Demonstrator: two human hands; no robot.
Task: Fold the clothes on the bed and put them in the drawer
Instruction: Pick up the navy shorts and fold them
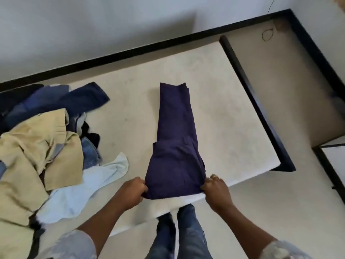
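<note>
Purple trousers (177,146) lie flat on the bed (233,86), folded lengthwise into one long narrow strip. The wide end sits at the near edge of the mattress and the narrow leg end points away toward the wall (93,25). The left hand (133,190) grips the near left corner of the trousers, its fingers (142,186) curled into the cloth. The right hand (216,189) grasps the near right corner, knuckles up, with cloth bunched under the fingertips; a ring (215,177) shows on one finger. Both hands are at the mattress edge with the wide end stretched between them. Well to the left on the same mattress is an unfolded heap of clothes. A beige garment (33,152) lies on top, and a pale blue garment (84,186) spreads from under it toward the left hand without reaching the trousers. A navy piece (74,100) lies at the far side of the heap and a patch of blue denim (90,152) shows in the middle. A black bed frame (252,101) runs along the right side of the mattress. Beyond it is beige floor (280,81) with a thin loop of dark cord (267,35) near the corner of the room. A dark-framed white panel (334,159) cuts in at the right edge; what it belongs to cannot be told. Below the mattress edge the person's legs in blue jeans (186,230) show, and pale mottled sleeves (74,243) cover the upper arms.
</note>
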